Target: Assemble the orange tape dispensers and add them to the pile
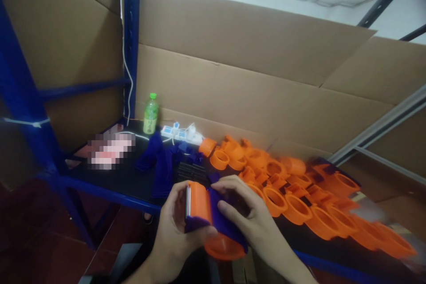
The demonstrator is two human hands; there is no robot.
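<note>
In front of the shelf I hold an orange and dark blue plastic assembly (199, 202) between both hands. It has a rounded orange top, a thin silvery strip along its left side and an orange ring-shaped end at the bottom. My left hand (176, 226) grips its left side, thumb across the front below the orange part. My right hand (244, 211) closes on the dark blue part (229, 224) from the right, thumb and fingers pressing its surface. Behind the hands, on the black shelf top, lie dark blue plastic pieces (164, 164) and black strips (192, 172).
Many orange ring-shaped parts (296, 208) spread over the right side of the shelf. A green-capped bottle (151, 115) and a white power strip (181, 133) with cables stand at the back. Cardboard panels (233, 62) wall the rear; a blue metal post (29, 75) rises at left.
</note>
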